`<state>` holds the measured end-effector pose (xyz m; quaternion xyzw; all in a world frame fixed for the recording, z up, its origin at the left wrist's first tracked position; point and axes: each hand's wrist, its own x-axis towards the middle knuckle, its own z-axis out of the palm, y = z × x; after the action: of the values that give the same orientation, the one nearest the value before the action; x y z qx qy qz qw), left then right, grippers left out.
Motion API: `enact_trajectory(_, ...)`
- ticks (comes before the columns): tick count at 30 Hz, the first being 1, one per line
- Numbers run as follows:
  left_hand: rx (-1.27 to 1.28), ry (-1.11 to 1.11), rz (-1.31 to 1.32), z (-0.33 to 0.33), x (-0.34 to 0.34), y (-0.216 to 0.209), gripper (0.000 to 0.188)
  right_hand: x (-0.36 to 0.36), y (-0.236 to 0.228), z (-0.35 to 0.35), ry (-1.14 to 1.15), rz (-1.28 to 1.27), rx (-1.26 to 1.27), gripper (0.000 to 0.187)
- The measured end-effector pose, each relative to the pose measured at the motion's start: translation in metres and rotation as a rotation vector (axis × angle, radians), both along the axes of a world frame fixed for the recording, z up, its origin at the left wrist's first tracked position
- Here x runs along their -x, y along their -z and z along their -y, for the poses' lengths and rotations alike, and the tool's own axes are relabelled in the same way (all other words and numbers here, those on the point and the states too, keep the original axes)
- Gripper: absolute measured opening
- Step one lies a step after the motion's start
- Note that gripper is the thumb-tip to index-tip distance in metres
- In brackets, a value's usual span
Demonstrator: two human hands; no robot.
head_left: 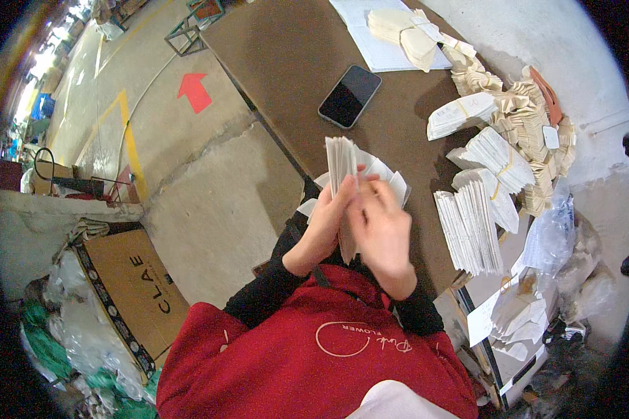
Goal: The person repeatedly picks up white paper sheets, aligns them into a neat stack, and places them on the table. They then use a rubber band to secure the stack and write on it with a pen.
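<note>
Your bare left hand (323,222) clamps a narrow stack of thin white paper slips (340,162), top jutting to twelve o'clock; at three, your blurred right hand (386,234), grip impossible to tell.

Near left, the cardboard box (129,290) bears big black letters (152,285). Pale lettering (374,334) with a curved line (318,335) stands on my red top (293,356). Far left, a red arrow (194,93) marks the floor (223,181).

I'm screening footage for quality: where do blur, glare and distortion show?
Head view: the right hand is motion-blurred, the left hand clearer; the phone has a crisp outline; glare whitens the upper left; fisheye bending and black edges surround the scene.
</note>
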<state>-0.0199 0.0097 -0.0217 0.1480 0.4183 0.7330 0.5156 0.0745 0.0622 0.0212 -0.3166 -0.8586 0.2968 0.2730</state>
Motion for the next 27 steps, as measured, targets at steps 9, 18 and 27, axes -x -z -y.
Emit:
enact_trajectory(9,0.114,-0.163,0.068,0.020,0.030,0.012,0.030,-0.001,0.011,-0.005,-0.231,-0.165,0.180,0.022)
enact_trajectory(18,0.664,0.003,-0.996,0.060,0.089,0.038,0.033,0.005,0.064,-0.020,-0.206,0.266,0.056,0.049)
enact_trajectory(27,0.296,-0.029,-0.029,0.069,0.044,0.040,0.027,0.003,0.095,0.023,-0.221,0.194,-0.048,0.079)
